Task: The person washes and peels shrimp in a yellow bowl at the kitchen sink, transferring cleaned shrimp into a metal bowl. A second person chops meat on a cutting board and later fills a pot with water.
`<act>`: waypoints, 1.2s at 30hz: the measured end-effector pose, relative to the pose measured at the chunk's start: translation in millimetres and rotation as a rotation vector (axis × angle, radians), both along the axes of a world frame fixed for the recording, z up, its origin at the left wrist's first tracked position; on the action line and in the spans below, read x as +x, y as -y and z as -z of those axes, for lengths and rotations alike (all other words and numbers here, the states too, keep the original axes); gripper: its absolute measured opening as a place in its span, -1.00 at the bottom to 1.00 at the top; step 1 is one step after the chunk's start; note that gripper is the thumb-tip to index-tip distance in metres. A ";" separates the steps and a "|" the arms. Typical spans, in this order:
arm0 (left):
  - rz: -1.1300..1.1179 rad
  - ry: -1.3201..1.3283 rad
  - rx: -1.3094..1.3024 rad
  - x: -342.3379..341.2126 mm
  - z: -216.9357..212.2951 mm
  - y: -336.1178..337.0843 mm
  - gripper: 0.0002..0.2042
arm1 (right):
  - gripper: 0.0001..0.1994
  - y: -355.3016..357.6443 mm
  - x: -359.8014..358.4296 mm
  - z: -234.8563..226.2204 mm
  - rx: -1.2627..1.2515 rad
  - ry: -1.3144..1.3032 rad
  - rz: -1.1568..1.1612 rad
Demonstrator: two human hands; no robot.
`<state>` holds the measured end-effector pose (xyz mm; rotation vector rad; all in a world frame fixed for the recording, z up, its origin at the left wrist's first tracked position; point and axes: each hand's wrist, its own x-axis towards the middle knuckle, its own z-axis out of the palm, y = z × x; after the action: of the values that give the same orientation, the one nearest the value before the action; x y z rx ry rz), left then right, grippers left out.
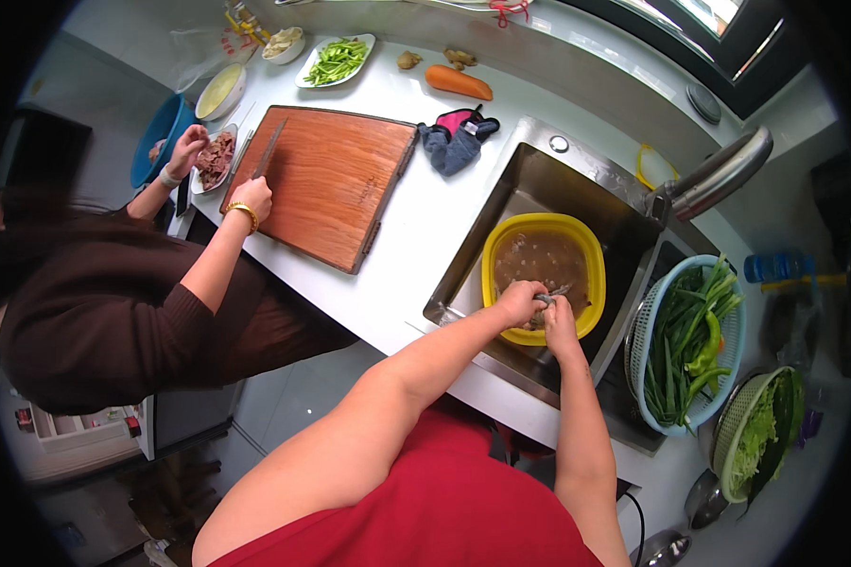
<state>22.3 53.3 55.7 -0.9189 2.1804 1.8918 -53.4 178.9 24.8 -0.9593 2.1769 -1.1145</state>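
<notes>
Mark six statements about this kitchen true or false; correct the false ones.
1. The left hand and right hand hold a grey item over the basin. True.
2. The carrot lies in the basin. False: it is on the counter.
3. A co-worker's hand grips a knife. True.
4. The water is clear. False: it is murky brown.
5. The blue colander holds greens. True.
6. Meat sits right of the board. False: it is left of it.

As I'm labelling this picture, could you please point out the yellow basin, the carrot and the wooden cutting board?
Yellow basin (489, 272), head view: on its left rim.
Carrot (459, 82), head view: middle of its orange body.
Wooden cutting board (326, 194), head view: bare middle of its top face.
</notes>
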 end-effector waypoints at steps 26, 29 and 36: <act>-0.190 -0.160 0.445 -6.2 1.2 -0.2 -0.79 | -0.85 4.6 -7.5 -17.0 -0.493 1.306 0.569; -0.238 -0.126 0.515 -5.9 0.6 -0.5 -0.81 | -0.87 6.5 -6.7 -14.3 -0.538 1.318 0.564; -0.216 -0.153 0.375 -2.6 3.3 2.1 -0.84 | -0.88 12.9 -3.3 -12.8 -0.386 0.986 0.454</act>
<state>19.7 51.3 52.4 -0.9926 1.7570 2.4347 -56.7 166.0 37.6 0.0515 1.3801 -1.7665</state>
